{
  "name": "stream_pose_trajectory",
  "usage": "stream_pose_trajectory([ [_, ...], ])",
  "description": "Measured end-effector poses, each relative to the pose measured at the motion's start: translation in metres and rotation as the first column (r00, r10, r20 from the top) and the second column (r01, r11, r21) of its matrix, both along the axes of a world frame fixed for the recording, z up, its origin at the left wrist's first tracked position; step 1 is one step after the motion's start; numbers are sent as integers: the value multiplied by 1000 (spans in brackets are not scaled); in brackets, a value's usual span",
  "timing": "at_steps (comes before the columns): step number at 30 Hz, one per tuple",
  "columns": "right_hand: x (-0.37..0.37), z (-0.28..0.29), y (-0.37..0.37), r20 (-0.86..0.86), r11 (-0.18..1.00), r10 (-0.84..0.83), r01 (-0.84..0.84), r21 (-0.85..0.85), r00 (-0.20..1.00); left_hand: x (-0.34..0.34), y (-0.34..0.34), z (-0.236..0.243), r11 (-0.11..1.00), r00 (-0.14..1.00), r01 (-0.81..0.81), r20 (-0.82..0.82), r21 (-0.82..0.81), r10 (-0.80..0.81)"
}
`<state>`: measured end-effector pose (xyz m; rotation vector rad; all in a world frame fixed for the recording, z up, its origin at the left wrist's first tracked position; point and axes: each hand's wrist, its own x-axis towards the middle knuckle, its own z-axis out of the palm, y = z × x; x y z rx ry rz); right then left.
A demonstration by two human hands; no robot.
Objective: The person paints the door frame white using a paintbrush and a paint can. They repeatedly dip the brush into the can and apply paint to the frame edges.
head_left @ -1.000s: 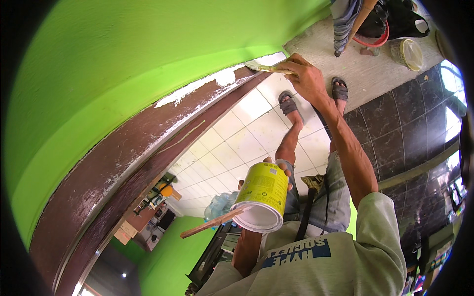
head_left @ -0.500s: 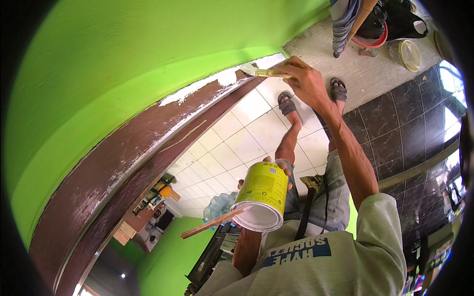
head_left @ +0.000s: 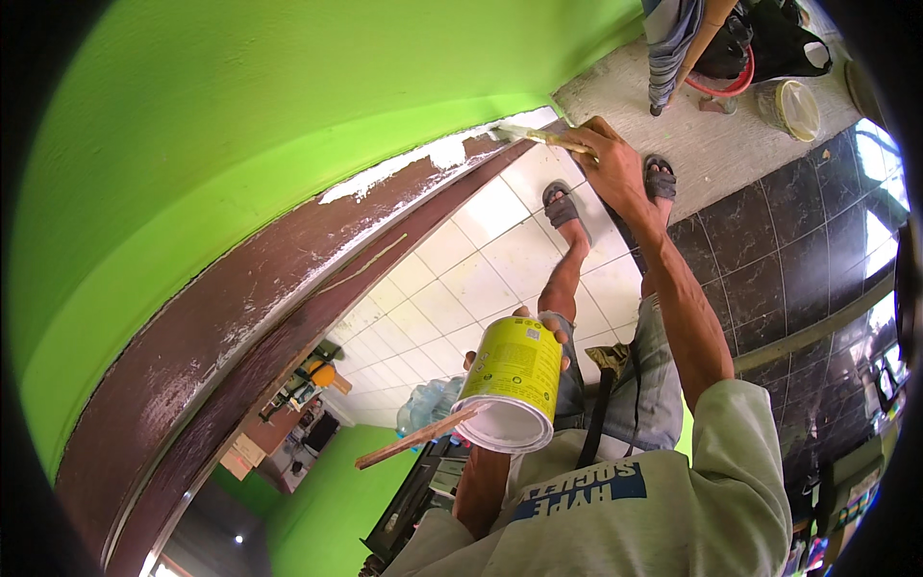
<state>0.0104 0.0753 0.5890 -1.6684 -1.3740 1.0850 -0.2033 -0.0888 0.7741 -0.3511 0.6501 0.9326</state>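
Note:
My right hand [head_left: 611,163] grips a paintbrush [head_left: 560,141] by its handle, fingers closed round it. The bristles touch the brown door frame [head_left: 279,236], at its far end, where a band of white paint [head_left: 444,154] runs along the edge by the green wall. My left hand [head_left: 561,335] holds a yellow-green paint can [head_left: 508,370] from behind; only some fingertips show past its sides. The can is tilted, its white-smeared mouth toward me. A flat wooden stick [head_left: 413,438] pokes out of the mouth.
White floor tiles [head_left: 500,240] lie under my sandaled feet, dark tiles [head_left: 798,216] to the right. Far right stand a clear plastic tub [head_left: 796,109] and a black bag [head_left: 784,43]. Wrapped bottles [head_left: 423,404] and a cluttered table [head_left: 288,423] are beyond the frame.
My right hand and the brush have shifted slightly right and nearer, the bristles sliding along the frame's far end. The can stays almost where it was in my left hand.

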Motion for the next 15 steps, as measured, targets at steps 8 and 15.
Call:
stream_pose_trajectory([
  [8,4,-2,4,32,999,51,-51,4,998,3,7,14,1000,999,24,-38,-14,-24],
  [15,16,-17,-8,-203,993,75,-91,-69,976,4,9,18,999,998,12,-65,-36,-15],
])
